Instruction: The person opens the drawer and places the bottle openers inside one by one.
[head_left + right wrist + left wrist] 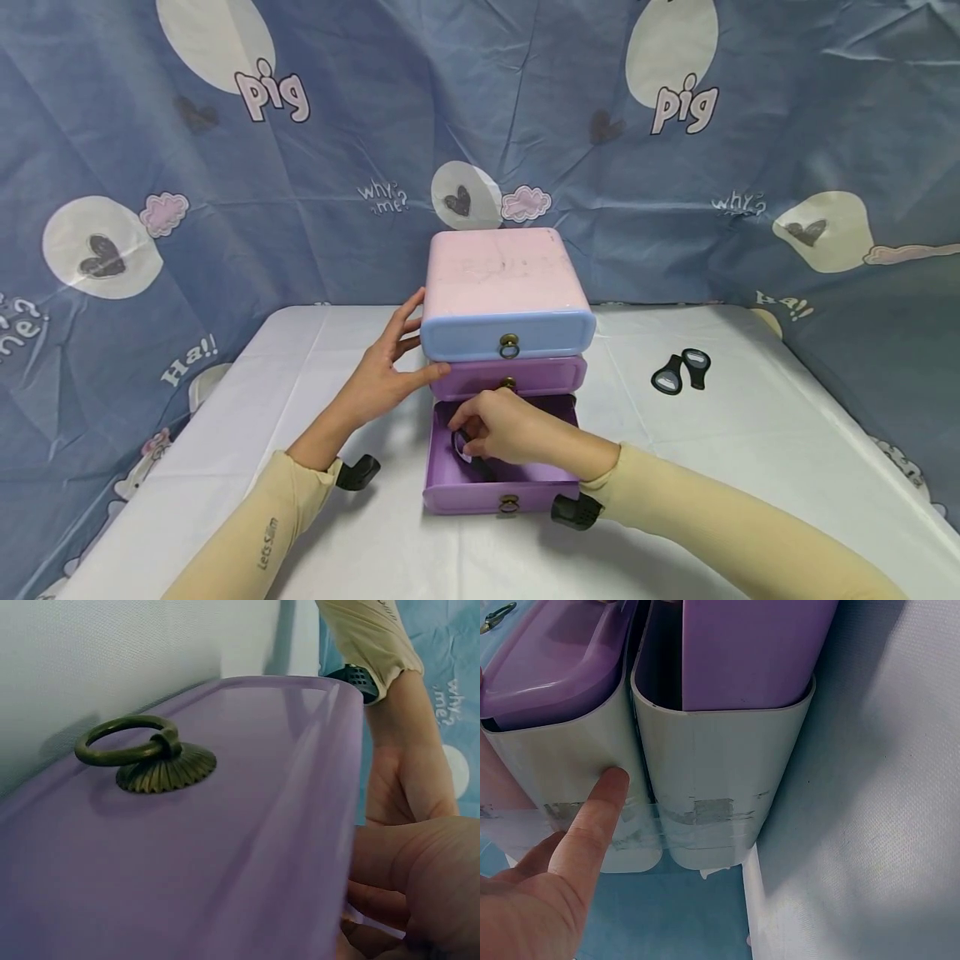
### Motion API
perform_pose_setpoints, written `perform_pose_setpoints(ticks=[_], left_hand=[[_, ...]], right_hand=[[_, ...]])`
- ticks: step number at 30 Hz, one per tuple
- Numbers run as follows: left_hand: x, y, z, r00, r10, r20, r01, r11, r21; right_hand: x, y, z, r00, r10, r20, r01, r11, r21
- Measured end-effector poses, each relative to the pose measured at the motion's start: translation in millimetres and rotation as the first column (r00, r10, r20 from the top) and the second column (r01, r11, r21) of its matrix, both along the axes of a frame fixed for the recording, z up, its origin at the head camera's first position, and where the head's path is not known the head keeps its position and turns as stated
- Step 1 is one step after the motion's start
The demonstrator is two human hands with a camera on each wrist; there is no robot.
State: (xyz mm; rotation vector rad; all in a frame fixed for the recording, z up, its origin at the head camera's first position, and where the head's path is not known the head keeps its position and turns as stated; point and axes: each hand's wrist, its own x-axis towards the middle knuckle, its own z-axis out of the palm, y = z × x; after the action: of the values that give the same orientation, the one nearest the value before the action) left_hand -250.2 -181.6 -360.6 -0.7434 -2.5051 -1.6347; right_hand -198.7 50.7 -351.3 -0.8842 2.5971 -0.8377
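Observation:
A stack of small drawer units has a pale pink top (502, 267), a blue top drawer (465, 335) and a purple middle drawer (547, 377). The purple bottom drawer (450, 498) is pulled out. My left hand (381, 379) steadies the stack's left side, fingers spread and thumb by the middle drawer; in the left wrist view a finger (592, 832) touches the pale casing (570, 761). Inside the bottom drawer, my right hand (513, 429) pinches a small black paddle-shaped item (478, 468) with a pale oval centre. The right wrist view hides that item behind the drawer front (225, 847).
Two similar black paddle-shaped items (666, 377) lie together on the white tablecloth (720, 467), right of the stack. A blue printed curtain (360, 150) hangs behind the table. Brass ring pulls (161, 754) stick out from the drawer fronts.

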Motion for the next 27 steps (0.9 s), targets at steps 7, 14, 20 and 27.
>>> perform_pose_setpoints(ticks=[7, 14, 20, 27], left_hand=[[0.4, 0.9, 1.2, 1.0, 0.001, -0.003, -0.001, 1.0, -0.001], [0.5, 0.9, 1.2, 1.0, 0.003, -0.001, -0.003, 1.0, -0.003], [-0.2, 0.6, 0.1, 1.0, 0.006, 0.001, -0.006, 1.0, -0.001], [-0.2, 0.6, -0.3, 1.0, 0.008, -0.001, -0.008, 1.0, -0.004]], right_hand=[[-4.1, -3.1, -1.8, 1.0, 0.024, -0.007, -0.024, 0.999, 0.035], [-3.7, -3.9, -1.0, 1.0, 0.022, -0.004, -0.021, 0.999, 0.05], [-0.5, -5.0, -1.8, 1.0, 0.01, 0.008, -0.011, 0.996, 0.086], [0.6, -0.7, -1.2, 1.0, 0.017, 0.003, -0.018, 0.998, 0.067]])
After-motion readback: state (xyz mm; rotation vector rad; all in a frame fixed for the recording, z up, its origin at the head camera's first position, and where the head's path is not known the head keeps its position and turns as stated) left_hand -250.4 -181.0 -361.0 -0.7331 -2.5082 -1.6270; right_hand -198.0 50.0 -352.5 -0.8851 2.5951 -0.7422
